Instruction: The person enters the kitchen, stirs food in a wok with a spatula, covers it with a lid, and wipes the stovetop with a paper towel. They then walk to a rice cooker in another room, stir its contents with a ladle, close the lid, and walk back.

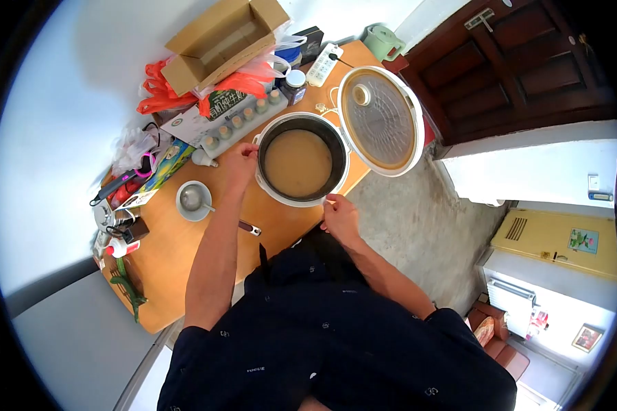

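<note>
A rice cooker [301,201] stands open on the table, its round lid [380,123] tipped back to the right. Tan, cloudy liquid [298,163] partly fills the dark inner pot [336,147]. At the cooker's left rim, my left hand [240,164] is closed with its fingertips on the edge. My right hand [341,219] pinches the rim at the lower right. Whether the fingers hold the inner pot or the outer body is hard to tell. Left of my left forearm, a ladle [191,199] rests in a white bowl [204,215]; its handle passes beneath that forearm.
Along the wall are a cardboard box [219,41], red plastic bags [164,89], a carton with several capped bottles [237,122], a jar [295,83] and a power strip [324,65]. A green kettle [382,42] stands at the far corner. The wooden table [164,253] ends near my body.
</note>
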{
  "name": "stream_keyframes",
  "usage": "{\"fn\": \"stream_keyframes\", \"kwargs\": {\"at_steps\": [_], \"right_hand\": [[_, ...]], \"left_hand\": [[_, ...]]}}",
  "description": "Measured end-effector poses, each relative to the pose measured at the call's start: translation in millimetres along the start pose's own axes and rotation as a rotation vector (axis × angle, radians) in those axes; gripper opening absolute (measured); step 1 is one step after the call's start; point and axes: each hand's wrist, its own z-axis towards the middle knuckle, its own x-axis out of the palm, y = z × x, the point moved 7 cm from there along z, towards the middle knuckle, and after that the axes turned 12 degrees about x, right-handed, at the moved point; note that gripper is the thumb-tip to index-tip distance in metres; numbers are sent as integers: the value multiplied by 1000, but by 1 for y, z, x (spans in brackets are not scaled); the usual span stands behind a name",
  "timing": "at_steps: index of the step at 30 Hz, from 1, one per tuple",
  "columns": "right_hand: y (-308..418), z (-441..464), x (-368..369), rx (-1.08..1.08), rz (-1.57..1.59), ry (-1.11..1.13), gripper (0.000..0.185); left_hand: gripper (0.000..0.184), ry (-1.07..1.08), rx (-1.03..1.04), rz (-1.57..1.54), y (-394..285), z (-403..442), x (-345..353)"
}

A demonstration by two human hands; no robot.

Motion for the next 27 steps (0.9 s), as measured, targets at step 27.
{"fn": "stream_keyframes", "kwargs": {"at_steps": [27], "right_hand": [[10, -46, 91, -320, -24, 212, 62]], "left_hand": [[13, -26, 73, 91, 0, 0, -3]]}}
